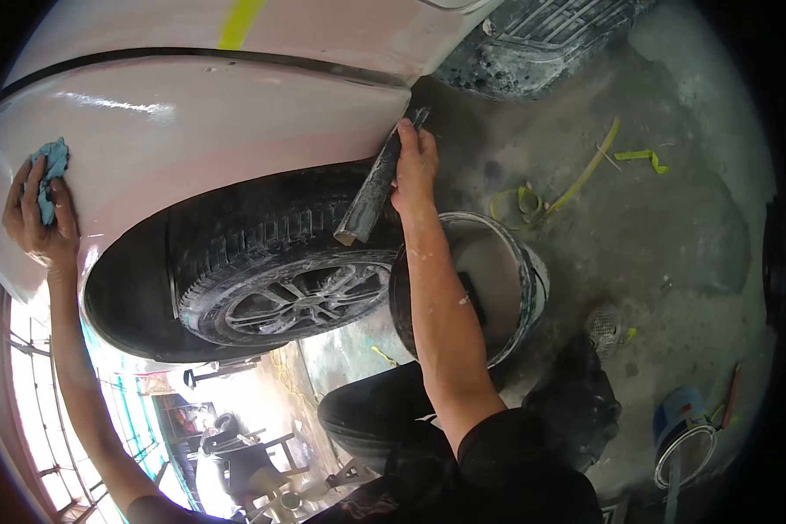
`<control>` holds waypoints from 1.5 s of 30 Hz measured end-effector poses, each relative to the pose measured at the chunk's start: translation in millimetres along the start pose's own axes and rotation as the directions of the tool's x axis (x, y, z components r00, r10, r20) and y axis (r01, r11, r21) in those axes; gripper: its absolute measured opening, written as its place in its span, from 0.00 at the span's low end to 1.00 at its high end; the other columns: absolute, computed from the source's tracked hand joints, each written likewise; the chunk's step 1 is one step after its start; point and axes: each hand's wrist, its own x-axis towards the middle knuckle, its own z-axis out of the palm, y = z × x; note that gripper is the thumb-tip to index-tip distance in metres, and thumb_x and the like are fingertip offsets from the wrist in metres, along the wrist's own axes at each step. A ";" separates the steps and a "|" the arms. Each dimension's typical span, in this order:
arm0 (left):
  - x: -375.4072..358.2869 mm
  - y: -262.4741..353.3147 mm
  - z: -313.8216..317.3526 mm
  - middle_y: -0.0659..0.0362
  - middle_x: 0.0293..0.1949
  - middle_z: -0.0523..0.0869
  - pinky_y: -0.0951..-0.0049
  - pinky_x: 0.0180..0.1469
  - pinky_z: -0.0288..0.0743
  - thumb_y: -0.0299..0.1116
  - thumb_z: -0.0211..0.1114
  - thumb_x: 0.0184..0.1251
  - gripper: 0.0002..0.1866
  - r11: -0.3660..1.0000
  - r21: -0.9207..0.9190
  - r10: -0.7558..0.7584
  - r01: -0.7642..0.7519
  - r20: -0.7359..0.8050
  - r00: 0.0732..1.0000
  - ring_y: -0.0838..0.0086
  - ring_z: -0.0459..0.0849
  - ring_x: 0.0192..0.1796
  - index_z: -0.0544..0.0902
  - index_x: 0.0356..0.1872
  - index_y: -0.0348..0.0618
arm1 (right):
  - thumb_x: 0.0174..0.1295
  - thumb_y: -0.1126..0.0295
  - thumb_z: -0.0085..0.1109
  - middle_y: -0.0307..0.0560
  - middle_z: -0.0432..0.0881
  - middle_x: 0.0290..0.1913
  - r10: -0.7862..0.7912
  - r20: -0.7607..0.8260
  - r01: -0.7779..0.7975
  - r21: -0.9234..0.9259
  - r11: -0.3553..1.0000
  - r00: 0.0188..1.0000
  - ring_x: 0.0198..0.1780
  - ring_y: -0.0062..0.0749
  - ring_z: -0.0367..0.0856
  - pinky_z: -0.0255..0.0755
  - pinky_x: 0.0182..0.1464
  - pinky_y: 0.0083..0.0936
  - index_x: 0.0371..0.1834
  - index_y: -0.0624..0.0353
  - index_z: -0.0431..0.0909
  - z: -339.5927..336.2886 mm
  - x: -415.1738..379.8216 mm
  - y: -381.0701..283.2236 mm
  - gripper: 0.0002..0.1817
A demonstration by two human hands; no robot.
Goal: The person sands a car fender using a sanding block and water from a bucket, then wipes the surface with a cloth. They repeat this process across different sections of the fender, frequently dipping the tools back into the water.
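Observation:
My left hand (39, 218) presses a crumpled light-blue cloth (53, 159) against the pale pink-white car fender (192, 122), at the far left of the view. Gripped in my right hand (417, 166) is a long, narrow grey sanding block (371, 196), wet-looking and smeared. It slants across the fender's lower corner, over the edge of the wheel arch. Just beneath the block sits the car wheel (310, 301), its tyre and rim streaked with whitish residue. My right forearm passes over a bucket (530, 262) of cloudy water, partly hiding it.
A dark object (472, 299) shows inside the bucket. Yellow tape strips (589, 170) lie on the wet concrete floor (672, 227). A blue tin (683, 428) stands at the lower right, and another dusty tyre (533, 52) is at the top. Clutter (253, 472) fills the bright background.

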 end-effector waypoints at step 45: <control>2.9 -3.3 6.8 0.52 0.54 0.91 0.60 0.58 0.77 0.29 0.71 0.68 0.16 0.999 -0.027 0.020 -0.021 -0.036 0.999 0.58 0.88 0.56 0.89 0.56 0.41 | 0.68 0.53 0.70 0.53 0.78 0.52 -0.229 -0.152 0.195 -0.206 0.959 0.962 0.54 0.43 0.79 0.75 0.58 0.39 0.65 0.62 0.78 25.8 -35.2 -0.3 0.30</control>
